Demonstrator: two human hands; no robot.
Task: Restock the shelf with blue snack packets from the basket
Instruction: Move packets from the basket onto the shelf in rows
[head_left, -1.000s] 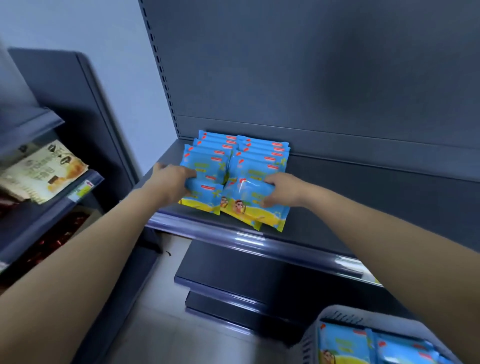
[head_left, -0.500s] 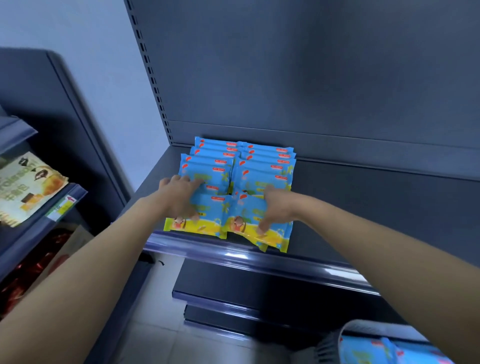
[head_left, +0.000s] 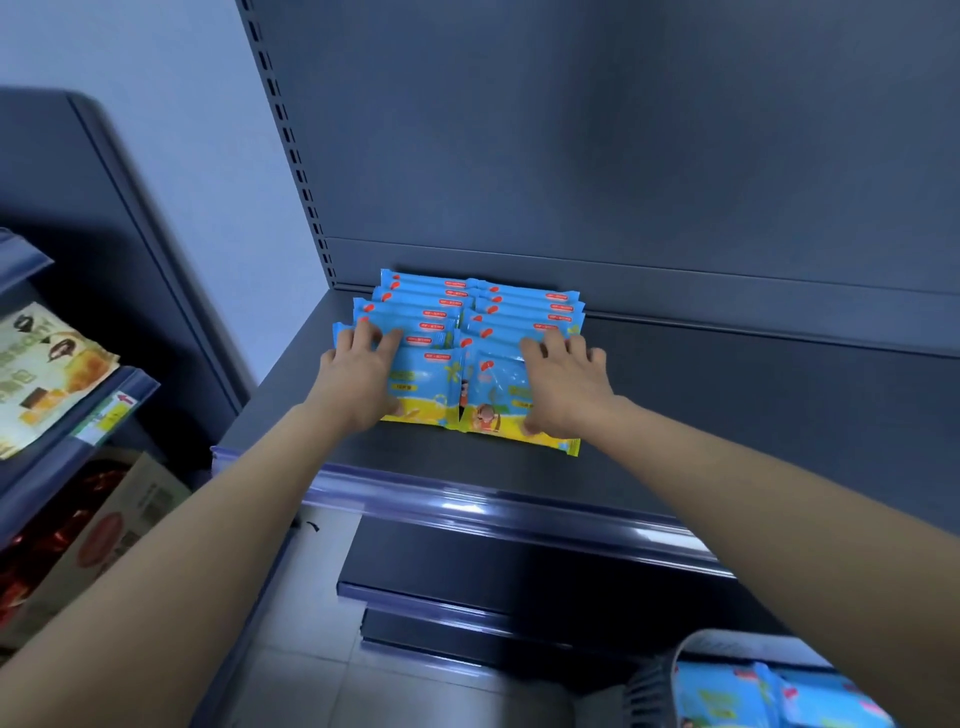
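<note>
Two rows of blue snack packets (head_left: 470, 312) lie overlapped on the dark shelf (head_left: 727, 415), running from its back wall toward the front. My left hand (head_left: 361, 376) lies flat with spread fingers on the front packet of the left row (head_left: 428, 387). My right hand (head_left: 563, 387) presses flat on the front packet of the right row (head_left: 493, 402). At the bottom right, the grey basket (head_left: 691, 649) holds more blue packets (head_left: 769, 699).
The shelf's glossy front rail (head_left: 467, 501) runs below my arms, with lower shelves (head_left: 467, 582) under it. On the left, another rack (head_left: 104, 395) carries a yellow-green packet (head_left: 41, 374), and a cardboard box (head_left: 104, 535) of red packets sits below.
Both hands have pushed the two front packets back from the shelf's edge against the rows. Fingers now lie flat and spread on them. The view has risen a little.
</note>
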